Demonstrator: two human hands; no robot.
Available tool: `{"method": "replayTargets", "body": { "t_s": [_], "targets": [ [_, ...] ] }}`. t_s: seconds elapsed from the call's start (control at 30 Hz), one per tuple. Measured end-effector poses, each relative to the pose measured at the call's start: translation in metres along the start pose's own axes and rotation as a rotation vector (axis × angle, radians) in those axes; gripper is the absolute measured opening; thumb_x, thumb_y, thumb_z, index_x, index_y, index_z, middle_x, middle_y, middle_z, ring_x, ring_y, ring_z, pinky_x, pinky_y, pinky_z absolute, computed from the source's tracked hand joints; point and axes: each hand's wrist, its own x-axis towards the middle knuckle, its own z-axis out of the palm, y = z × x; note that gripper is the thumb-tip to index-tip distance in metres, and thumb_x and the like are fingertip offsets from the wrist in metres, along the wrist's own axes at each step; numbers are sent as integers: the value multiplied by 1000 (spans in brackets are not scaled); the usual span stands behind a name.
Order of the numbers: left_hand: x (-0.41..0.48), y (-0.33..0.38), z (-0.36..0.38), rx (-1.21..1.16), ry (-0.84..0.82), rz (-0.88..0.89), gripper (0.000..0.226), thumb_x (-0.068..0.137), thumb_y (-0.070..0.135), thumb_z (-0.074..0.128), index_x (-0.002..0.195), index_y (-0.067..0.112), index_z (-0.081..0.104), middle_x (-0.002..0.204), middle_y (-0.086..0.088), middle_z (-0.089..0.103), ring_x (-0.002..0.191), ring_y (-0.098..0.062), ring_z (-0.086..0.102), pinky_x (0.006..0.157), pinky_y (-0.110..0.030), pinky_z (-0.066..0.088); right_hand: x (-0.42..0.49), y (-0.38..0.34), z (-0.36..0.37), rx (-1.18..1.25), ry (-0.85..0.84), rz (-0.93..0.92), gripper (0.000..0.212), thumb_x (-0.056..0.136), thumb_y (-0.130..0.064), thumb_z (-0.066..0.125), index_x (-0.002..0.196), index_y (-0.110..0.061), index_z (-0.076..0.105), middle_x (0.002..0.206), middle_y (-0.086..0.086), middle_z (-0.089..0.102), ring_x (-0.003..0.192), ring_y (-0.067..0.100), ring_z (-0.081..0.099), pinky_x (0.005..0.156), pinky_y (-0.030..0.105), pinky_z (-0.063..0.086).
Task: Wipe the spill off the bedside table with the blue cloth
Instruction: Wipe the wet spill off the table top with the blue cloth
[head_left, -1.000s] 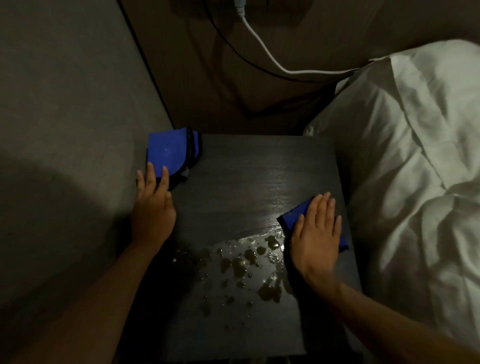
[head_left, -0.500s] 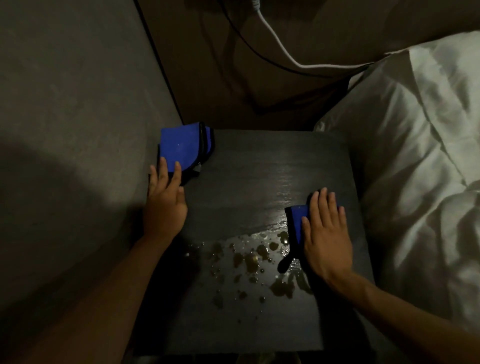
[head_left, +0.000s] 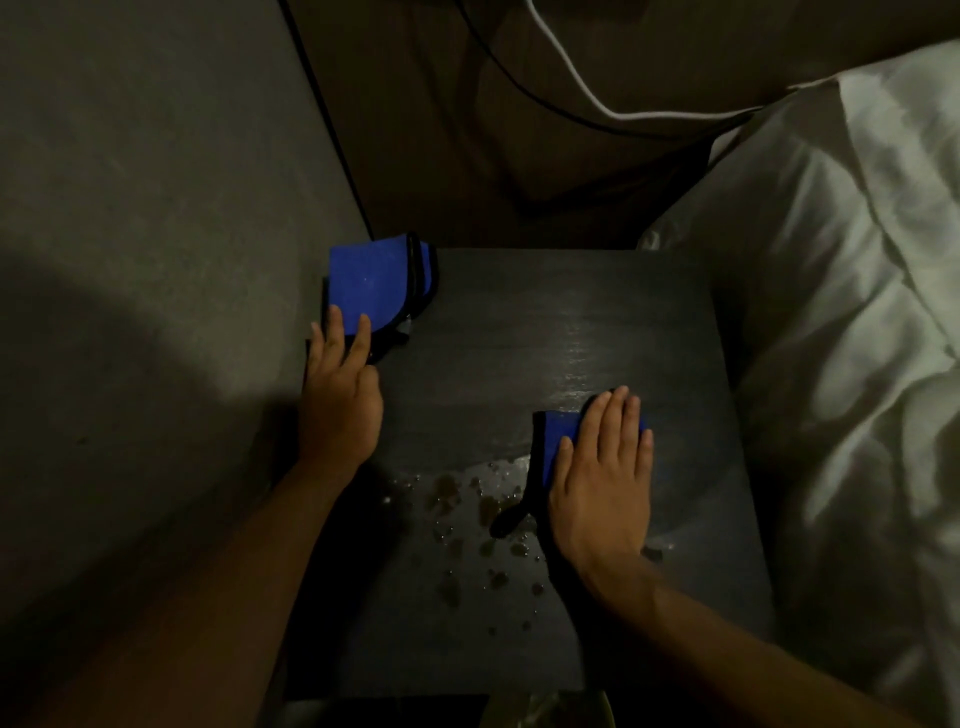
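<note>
right hand (head_left: 602, 478) flat on blue cloth (head_left: 553, 447) by spill (head_left: 467, 514); left hand (head_left: 340, 395) flat, fingers together.

Cloth (head_left: 558, 441) on table (head_left: 519, 322) — spill (head_left: 467, 514) left, bed (head_left: 831, 338) right.

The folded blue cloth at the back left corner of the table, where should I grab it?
Pinch the folded blue cloth at its black-trimmed right edge, coming from the bare tabletop side; the wall blocks its left.
</note>
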Motion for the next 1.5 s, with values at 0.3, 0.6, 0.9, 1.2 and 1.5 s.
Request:
{"method": "replayTargets", "body": {
  "t_s": [0.3,0.6,0.9,1.2,1.5],
  "targets": [
    [0,3,-1,46,34,-27,58,97,5,29,152,19,16,162,-7,5,149,-30,4,111,-30,1,-4,-14,4,-5,31,-5,64,105,-41,5,159,-7,-4,167,12,-14,154,26,-18,123,42,-12],
    [-1,4,-1,11,32,-22,59,96,5,28,152,19,18,162,-6,5,149,-30,3,111,-31,5,-3,-13,6,-4,57,-32,64,105,-41,6,159,-8,-3,167,12,-13,154,26,-16,123,43,-10],
    [-1,5,-3,-14,21,-28,59,95,6,27,152,20,18,162,-5,5,149,-29,2,115,-34,6,-2,-33,10,-9,89,-145,62,107,-40,12,159,-5,6,168,14,0,156,27,-6,125,44,-1],
    [1,0,-2,25,-1,-32,62,95,4,26,152,23,12,163,-2,-1,149,-25,-3,114,-31,-5,-2,-81,14,21,52,-293,63,106,-39,7,159,-5,3,168,16,-2,156,27,-8,126,45,-1],
    [6,-7,-3,-73,-73,-28,65,88,17,9,152,27,9,163,3,-6,148,-18,-10,111,-25,-12,-2,-125,25,53,-1,-459,64,104,-39,2,159,-5,1,168,16,-5,156,28,-10,126,46,1]
  ]
}}
